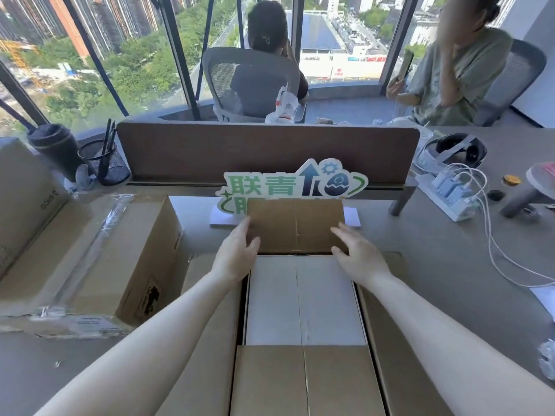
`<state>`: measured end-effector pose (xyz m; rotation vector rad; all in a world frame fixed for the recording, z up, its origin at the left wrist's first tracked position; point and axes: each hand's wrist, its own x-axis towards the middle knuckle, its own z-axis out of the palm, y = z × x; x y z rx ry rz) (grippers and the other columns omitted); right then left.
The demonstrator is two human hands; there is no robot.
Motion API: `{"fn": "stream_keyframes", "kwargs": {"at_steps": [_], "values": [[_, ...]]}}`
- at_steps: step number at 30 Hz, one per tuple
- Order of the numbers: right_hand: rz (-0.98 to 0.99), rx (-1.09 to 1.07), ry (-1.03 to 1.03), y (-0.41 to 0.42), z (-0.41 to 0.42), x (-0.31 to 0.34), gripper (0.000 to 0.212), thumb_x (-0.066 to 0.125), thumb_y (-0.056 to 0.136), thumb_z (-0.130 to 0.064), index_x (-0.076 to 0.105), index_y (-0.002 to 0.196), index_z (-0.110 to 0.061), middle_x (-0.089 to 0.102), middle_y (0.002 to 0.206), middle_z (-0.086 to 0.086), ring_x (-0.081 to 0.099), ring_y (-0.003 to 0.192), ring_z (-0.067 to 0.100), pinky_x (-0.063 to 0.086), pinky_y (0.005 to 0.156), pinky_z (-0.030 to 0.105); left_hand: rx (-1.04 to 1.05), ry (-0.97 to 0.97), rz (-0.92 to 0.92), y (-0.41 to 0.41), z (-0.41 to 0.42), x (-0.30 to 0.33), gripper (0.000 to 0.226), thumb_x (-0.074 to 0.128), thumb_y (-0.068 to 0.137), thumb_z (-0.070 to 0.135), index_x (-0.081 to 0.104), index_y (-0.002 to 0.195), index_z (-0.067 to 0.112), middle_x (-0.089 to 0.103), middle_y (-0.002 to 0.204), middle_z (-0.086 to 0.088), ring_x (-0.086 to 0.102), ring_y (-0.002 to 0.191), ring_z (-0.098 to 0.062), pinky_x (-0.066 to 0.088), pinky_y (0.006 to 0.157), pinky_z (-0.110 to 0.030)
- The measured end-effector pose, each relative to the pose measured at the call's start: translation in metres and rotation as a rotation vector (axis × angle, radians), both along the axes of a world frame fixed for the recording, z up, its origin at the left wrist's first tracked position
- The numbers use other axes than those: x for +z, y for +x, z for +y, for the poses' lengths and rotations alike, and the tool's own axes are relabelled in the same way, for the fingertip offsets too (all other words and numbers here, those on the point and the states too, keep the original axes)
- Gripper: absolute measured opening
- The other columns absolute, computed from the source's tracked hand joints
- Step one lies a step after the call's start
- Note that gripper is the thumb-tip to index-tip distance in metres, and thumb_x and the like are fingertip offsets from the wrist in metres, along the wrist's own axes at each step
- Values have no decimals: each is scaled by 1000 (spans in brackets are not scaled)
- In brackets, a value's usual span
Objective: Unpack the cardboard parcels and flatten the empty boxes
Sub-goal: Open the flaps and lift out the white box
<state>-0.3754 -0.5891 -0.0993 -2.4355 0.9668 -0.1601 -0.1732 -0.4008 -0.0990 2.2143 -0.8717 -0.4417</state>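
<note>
Desk [450, 250] fills the view, grey, with a brown divider [267, 151] standing across its far edge. Nearest the person sits the open box [303, 382], its side flaps spread outward, its near flap folded toward the camera and its far flap [295, 225] standing upright. Inside lies a white inner carton [304, 298], filling the opening almost edge to edge. To the left, touching the desk and just beside the open box, rests a sealed box [99, 256] with clear tape along its top seam; another box [21, 193] stands behind it at the left edge.

Both forearms reach over the open box. The left hand [237, 253] has straight fingers against the left edge of the far flap; the right hand [359, 253] is likewise flat-fingered at the flap's right edge — neither curls round anything, both spread wide.

Behind the flap stands a green-lettered sign [295, 183]. At the right lie a headset [459, 150] and a power strip [447, 193] with white cables; at the left — a dark cup [55, 148] and a mesh pen pot [105, 163].
</note>
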Motion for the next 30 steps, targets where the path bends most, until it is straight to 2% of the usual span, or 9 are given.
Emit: {"fn": "stream_keyframes", "kwargs": {"at_steps": [4,8,14,16,20,23,26,28,30], "values": [[285,-1,1,5,-8,-20,41,37,103,-42,55,137,-28,49,147,-4,45,133,25,36,107,39,-108,248,-176,6,-2,-27,26,47,97,30,68,106,17,69,107,-5,61,103,-32,50,83,-38],[253,-31,31,7,-6,-19,36,35,104,-40,64,118,-24,58,125,-4,54,118,25,38,97,36,-53,257,-127,12,-3,-35,27,50,98,37,71,102,21,71,101,-3,62,97,-30,50,80,-36],[105,-16,-84,-5,10,-23,39,49,100,-29,55,138,-22,51,142,1,45,130,30,29,109,42,-141,266,-337,-3,6,-26,33,44,99,34,58,128,26,58,131,1,50,120,-28,34,103,-39],[-54,8,-150,-24,32,-19,30,60,94,-18,65,123,-14,56,138,6,47,129,31,33,107,39,-201,183,-351,-16,20,-19,37,49,98,29,54,134,21,52,139,0,44,126,-29,32,106,-38],[-8,126,-216,-77,80,-22,9,69,88,-18,67,82,-13,64,128,7,58,120,27,32,106,35,-389,165,-318,-39,57,-16,31,48,95,41,65,103,16,55,133,0,47,123,-26,30,104,-34],[64,174,-282,-102,101,-31,20,58,91,-33,65,77,-20,59,138,3,53,129,20,25,115,35,-529,235,-353,-55,76,-22,60,24,84,62,68,87,21,49,143,7,34,139,-17,8,116,-32],[97,167,-245,-111,113,-28,21,52,95,-34,64,85,-20,54,143,0,46,135,18,24,117,39,-588,291,-338,-70,89,-20,46,37,93,57,69,84,24,43,148,12,26,144,-12,3,121,-39],[82,147,-188,-115,118,-16,16,54,97,-31,55,83,-24,63,126,-2,54,123,21,36,107,35,-573,302,-305,-82,97,-9,32,48,98,46,64,80,25,48,144,10,35,139,-14,13,120,-41],[11,95,-60,-119,122,5,24,52,97,-32,47,75,-25,62,85,-9,58,87,19,42,76,29,-479,234,-204,-92,105,7,30,53,98,40,61,78,19,62,126,5,53,118,-16,35,108,-39]]}}
